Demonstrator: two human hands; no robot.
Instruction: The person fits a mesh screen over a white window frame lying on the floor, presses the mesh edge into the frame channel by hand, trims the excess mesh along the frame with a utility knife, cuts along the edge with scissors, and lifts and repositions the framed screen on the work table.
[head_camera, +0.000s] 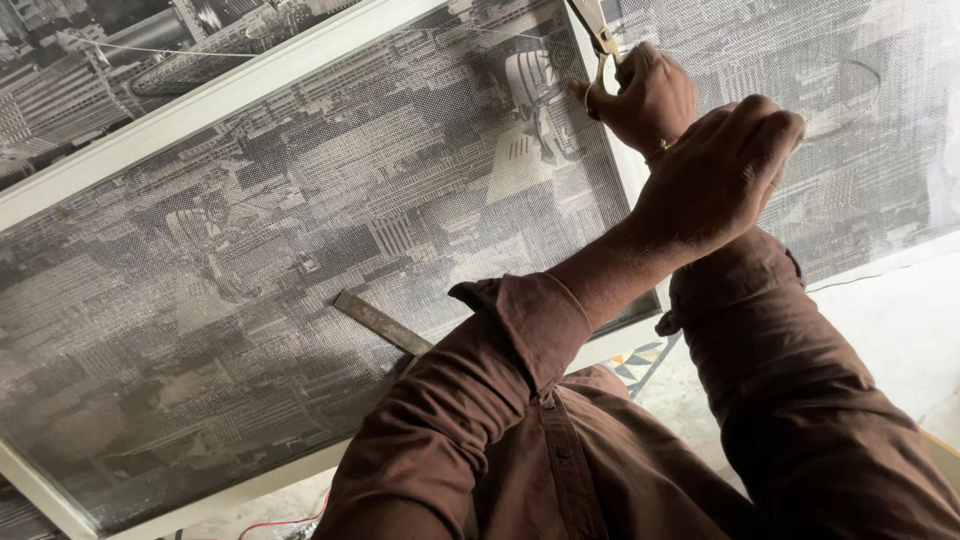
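Note:
A white-framed panel lies flat, covered by fine grey mesh through which a black-and-white cityscape print shows. At the panel's far corner my right hand is closed on a pair of scissors, whose blades point away along the frame's edge. My left hand sits just in front of it, over the same edge. Its fingers are curled under, and whatever they grip is hidden. Both arms wear brown sleeves.
A flat metal ruler lies on the mesh near my left sleeve. More mesh spreads to the right of the frame. Patterned floor tiles and a thin red wire show below the panel's near edge.

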